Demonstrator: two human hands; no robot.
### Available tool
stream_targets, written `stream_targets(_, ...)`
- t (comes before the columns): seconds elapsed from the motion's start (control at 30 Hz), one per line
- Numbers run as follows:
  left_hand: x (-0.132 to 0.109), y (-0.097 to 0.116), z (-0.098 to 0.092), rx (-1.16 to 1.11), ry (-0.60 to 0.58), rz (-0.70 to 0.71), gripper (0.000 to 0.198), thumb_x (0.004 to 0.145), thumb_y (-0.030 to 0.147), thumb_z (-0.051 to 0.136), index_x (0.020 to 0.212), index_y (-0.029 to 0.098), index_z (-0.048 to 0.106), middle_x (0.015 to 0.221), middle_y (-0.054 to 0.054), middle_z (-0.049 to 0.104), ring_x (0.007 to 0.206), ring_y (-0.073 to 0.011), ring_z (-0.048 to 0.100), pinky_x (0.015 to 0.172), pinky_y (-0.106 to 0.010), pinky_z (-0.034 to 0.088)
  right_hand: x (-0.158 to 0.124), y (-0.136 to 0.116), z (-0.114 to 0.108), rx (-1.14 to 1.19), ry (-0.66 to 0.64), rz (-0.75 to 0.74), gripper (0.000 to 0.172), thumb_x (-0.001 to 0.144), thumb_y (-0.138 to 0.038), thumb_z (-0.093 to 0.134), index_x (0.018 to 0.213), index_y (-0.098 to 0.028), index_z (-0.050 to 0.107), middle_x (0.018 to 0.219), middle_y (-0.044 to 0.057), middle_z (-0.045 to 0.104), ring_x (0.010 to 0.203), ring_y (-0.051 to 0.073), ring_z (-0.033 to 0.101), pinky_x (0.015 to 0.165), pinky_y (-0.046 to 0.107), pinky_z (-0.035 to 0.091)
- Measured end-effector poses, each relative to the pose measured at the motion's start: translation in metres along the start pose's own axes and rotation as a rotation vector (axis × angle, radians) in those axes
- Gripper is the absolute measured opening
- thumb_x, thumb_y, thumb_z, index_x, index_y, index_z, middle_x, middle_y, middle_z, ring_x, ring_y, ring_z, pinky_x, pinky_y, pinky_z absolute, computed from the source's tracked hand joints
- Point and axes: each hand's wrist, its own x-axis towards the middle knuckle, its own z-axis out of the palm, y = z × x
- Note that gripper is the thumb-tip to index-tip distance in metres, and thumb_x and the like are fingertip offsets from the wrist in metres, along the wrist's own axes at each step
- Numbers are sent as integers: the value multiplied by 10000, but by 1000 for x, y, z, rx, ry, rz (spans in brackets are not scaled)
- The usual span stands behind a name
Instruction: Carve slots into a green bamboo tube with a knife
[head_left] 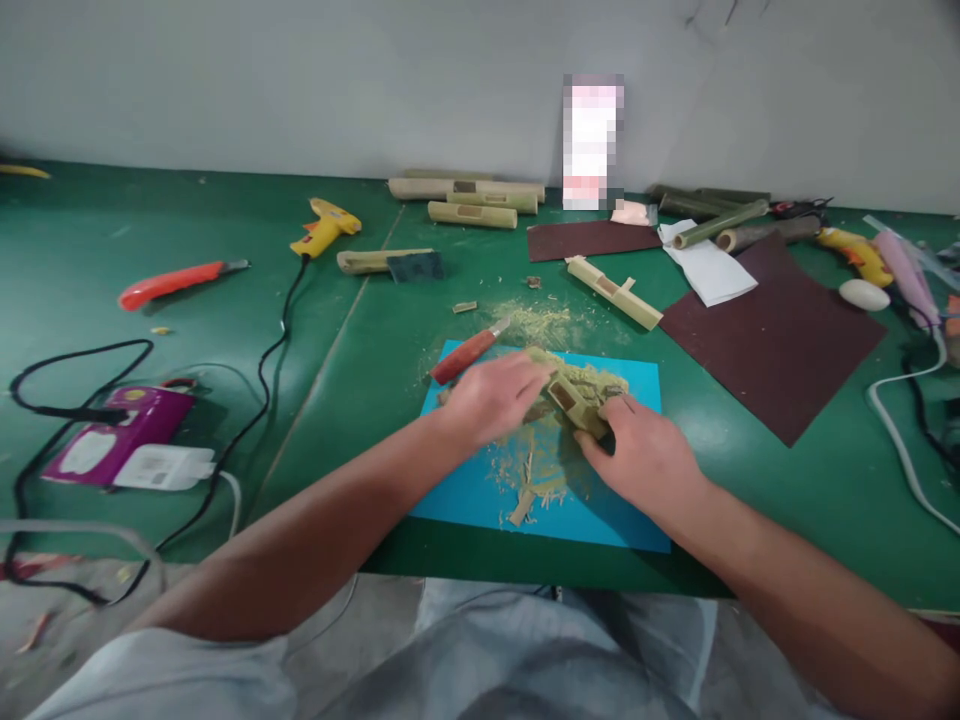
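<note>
A pale green bamboo tube with a rectangular opening cut in its side is between my two hands, tilted over a blue sheet. My right hand is closed around its near end, thumb below and fingers above. At the far end, the curled fingers of my left hand close on the tube, though slightly blurred. Just beyond my left hand lies a carving knife with a red-brown handle, not held. Bamboo shavings are heaped behind the tube and scattered in front of it.
Further bamboo tubes lie at the back, and a cut one lies right of centre. Brown sandpaper is at right. A yellow glue gun, an orange utility knife and a purple power strip with trailing cables occupy the left.
</note>
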Motion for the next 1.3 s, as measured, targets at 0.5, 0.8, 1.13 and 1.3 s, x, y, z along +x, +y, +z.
stream_targets(0.5, -2, 3, 1, -20, -19, -33, 283, 1027, 276, 473, 1114, 166, 719, 915, -70, 732, 857, -174, 702, 771, -286, 574, 0, 1, -3, 23, -36, 15, 210, 913, -394, 579, 846, -195, 575, 851, 80, 658, 782, 215, 644, 626, 307, 406)
stream_targets(0.8, 0, -1, 1, -21, -11, -28, 290, 1027, 268, 471, 1136, 148, 711, 953, -81, 741, 899, -186, 706, 808, -311, 582, 0, 1, -7, 12, -58, 20, 209, 931, -381, 562, 853, -189, 587, 859, 80, 668, 768, 209, 647, 598, 304, 387)
stream_targets(1.13, 1, -4, 0, -32, -29, -14, 297, 1028, 277, 472, 1155, 159, 713, 918, -70, 742, 864, -171, 703, 777, -288, 577, 0, 2, -6, -5, -24, 5, 221, 938, -375, 548, 814, -193, 576, 825, 68, 660, 715, 186, 623, 575, 303, 347)
stream_targets(1.3, 0, -3, 0, -54, -13, -16, 273, 1017, 265, 501, 1148, 157, 714, 937, -72, 744, 888, -181, 709, 790, -291, 577, -1, 2, -5, 6, -20, -4, 227, 949, -368, 526, 823, -188, 584, 836, 69, 657, 734, 191, 625, 589, 304, 355)
